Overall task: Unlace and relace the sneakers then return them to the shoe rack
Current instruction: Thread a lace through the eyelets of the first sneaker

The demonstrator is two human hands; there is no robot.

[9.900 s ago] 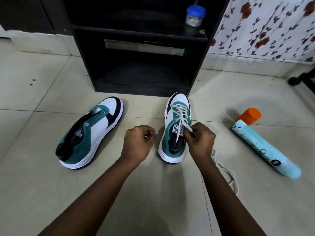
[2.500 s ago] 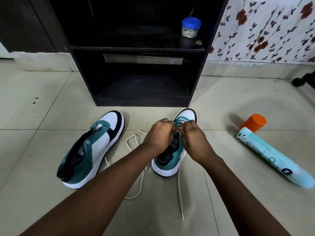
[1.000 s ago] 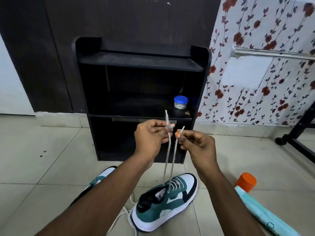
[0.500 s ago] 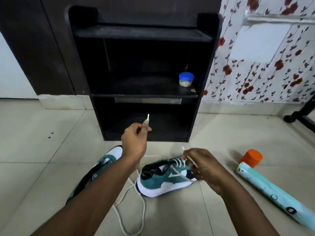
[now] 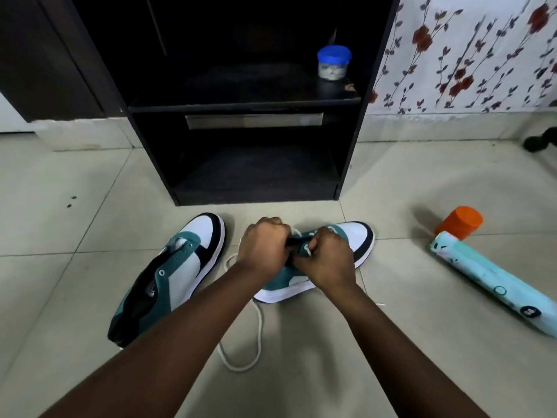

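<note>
With both hands (image 5: 297, 254) bunched together on the sneaker (image 5: 346, 239), I pinch its lace (image 5: 308, 250) and should pull evenly.

No lettering can be read anywhere (the tube's (image 5: 494, 285) print blurs).

Open floor tile (image 5: 391, 342) between right sneaker (image 5: 355, 236) and bottle (image 5: 494, 285); rack's lower shelf (image 5: 256, 173) unobstructed, blue-lidded jar (image 5: 334, 62) occupying upper shelf's right end.

arms: two, bare to frame edge | sleeves: none visible | hands: ungloved
</note>
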